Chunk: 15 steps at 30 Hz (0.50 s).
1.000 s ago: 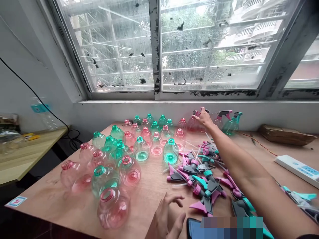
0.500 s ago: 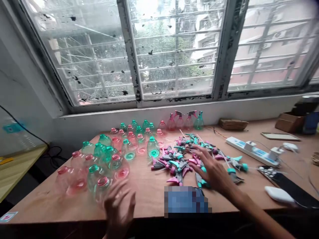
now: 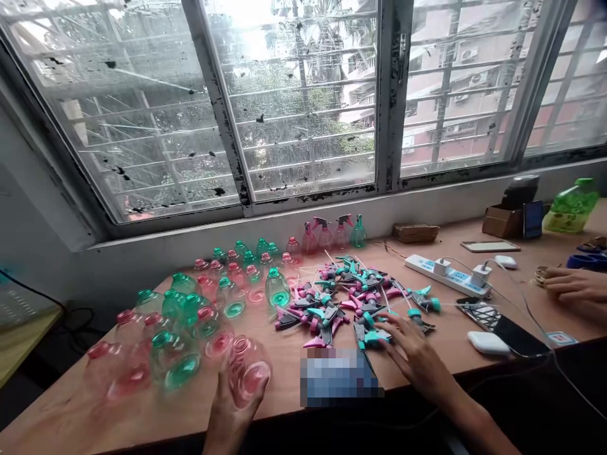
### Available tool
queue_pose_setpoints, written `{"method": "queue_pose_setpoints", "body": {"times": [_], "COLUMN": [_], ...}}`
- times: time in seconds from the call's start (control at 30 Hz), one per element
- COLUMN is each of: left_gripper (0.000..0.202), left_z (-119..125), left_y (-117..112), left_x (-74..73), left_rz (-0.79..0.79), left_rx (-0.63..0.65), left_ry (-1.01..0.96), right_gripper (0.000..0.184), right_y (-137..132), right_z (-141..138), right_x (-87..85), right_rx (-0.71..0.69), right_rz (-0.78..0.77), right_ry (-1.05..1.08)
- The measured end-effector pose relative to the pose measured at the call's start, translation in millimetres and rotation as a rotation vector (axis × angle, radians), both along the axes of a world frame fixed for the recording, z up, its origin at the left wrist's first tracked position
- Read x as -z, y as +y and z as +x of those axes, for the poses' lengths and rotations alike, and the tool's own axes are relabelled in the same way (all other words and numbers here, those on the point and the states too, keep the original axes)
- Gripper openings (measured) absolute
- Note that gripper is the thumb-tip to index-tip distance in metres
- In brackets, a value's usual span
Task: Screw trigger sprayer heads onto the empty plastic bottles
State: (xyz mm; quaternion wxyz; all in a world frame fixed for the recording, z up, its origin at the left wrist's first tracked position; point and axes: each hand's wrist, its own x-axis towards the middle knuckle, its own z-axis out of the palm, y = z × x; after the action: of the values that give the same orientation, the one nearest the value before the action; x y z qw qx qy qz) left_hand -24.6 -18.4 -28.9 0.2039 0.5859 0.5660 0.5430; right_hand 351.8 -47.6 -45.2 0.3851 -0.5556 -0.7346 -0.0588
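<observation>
My left hand is wrapped round a clear pink bottle with an uncapped neck, at the table's front edge. My right hand hovers with fingers apart over the near side of a heap of pink, teal and grey spray heads. Its fingertips are close to a teal spray head; whether they touch it I cannot tell. Left of the heap stand many open-necked bottles, pink ones and green ones, among them a green bottle and a pink bottle.
Several bottles with spray heads fitted stand by the wall. A blurred-out phone-like object lies between my hands. To the right are a power strip, a dark phone, a white case and another person's hand.
My left hand has closed round a pink bottle and moved it right, away from the group. My right hand has come nearer the front of the heap. The view has turned right.
</observation>
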Motion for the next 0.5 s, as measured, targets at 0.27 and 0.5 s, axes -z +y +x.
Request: {"method": "queue_pose_setpoints", "body": {"times": [0.27,0.5], "left_gripper": [0.079,0.075], "left_z": [5.1,48.9], "left_y": [21.0,43.6], "left_x": [-49.0,-38.1], "left_rz": [0.021,0.074], "left_rx": [0.135,0.211], "left_ry": [0.010,0.022], "right_gripper": [0.019,0.040], "right_y": [41.3,49.9], "right_z": [-63.6,-103.2], "right_x": [-46.6,-33.6], "right_rx": [-0.164,0.065], "right_rz": [-0.199,-0.259], "right_ry": [-0.263,-0.265]}}
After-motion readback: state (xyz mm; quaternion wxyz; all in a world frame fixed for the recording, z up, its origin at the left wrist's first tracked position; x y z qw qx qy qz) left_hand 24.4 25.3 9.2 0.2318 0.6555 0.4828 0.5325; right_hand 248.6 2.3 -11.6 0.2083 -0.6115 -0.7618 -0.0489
